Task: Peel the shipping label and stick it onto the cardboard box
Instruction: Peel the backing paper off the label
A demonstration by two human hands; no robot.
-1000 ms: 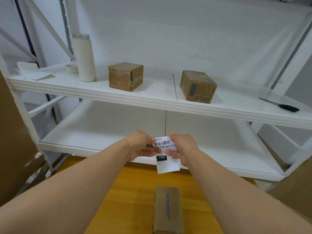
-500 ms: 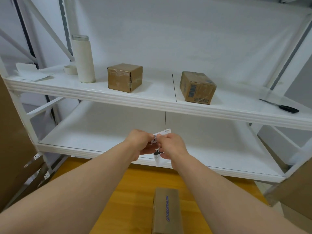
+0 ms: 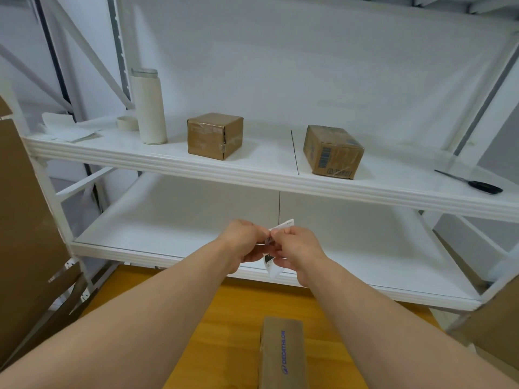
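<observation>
A white shipping label with a barcode and black print is pinched between my left hand and my right hand, held in the air in front of the lower shelf. Both hands grip its upper part with fingertips close together; a top corner sticks up above them and the bottom hangs below. Most of the label is hidden by my fingers. A long brown cardboard box with blue lettering lies below my hands on the wooden table, near the bottom edge of the view.
A white metal rack stands ahead. Its upper shelf carries two small cardboard boxes, a white bottle, a tape roll, papers and black scissors. Flat cardboard sheets lean at the left and right.
The label was flat and facing me a second ago; my hands have since closed together on its top, rising slightly, so it is now tilted and mostly covered.
</observation>
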